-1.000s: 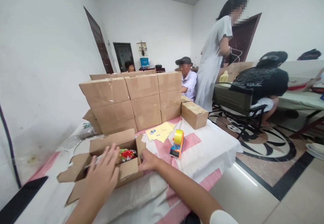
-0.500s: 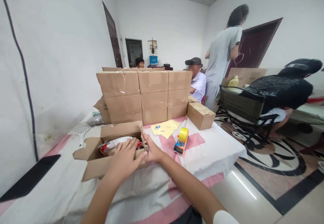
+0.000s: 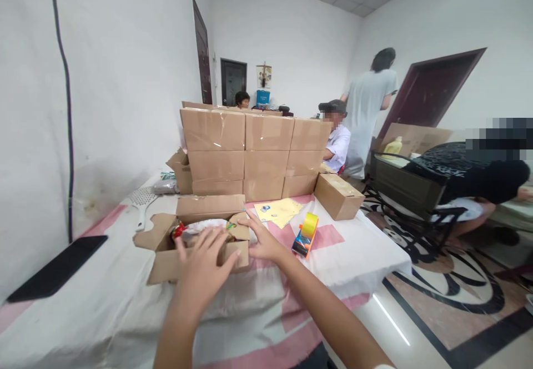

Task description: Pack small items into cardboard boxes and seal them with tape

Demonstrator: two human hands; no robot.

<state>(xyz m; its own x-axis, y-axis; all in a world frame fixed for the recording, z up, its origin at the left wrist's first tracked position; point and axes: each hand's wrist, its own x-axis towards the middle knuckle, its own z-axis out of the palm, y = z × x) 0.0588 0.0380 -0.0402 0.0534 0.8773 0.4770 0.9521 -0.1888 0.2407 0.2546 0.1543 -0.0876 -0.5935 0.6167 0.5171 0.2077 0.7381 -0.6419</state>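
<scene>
An open cardboard box lies lengthwise before me, with plastic-wrapped packets marked in red and green inside. My left hand rests over the box, fingers spread across the packets and hiding part of them. At the right end, my right hand presses the short end flap inward with outstretched fingers. Its thumb is near the box's outer corner. The left end flap and both long flaps stand folded outward.
Behind the box rises a stack of cardboard boxes. A tape dispenser, yellow cards and a single box sit to the right. Leftward lie a white slotted spoon and a black flat object. Several people are beyond the table.
The right end flap has tipped inward over the packets under my right hand. My left hand's fingers have spread wider. The view has turned left, and the standing person has moved farther away.
</scene>
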